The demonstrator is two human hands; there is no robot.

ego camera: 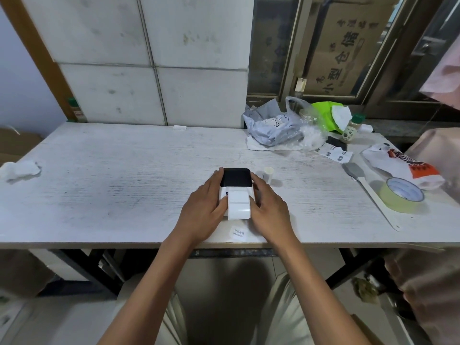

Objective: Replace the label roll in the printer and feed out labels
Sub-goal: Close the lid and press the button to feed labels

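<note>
A small white label printer with a black lid point(236, 177) sits on the white table point(124, 185) near its front edge. A strip of blank white labels point(239, 205) hangs out of its front slot towards me. My left hand point(206, 207) clasps the printer's left side, thumb by the label strip. My right hand point(267, 207) clasps its right side. A loose label printed "welcome" point(238, 233) lies on the table just in front of the printer. A small white roll point(267, 173) stands behind my right hand.
At the right lie a roll of tape point(402, 194), a grey-headed brush point(361, 180), a printed bag point(403, 168) and paper slips point(334, 151). Crumpled bags point(276, 128) and a spice bottle point(352, 128) sit at the back right. A crumpled tissue point(21, 170) lies far left.
</note>
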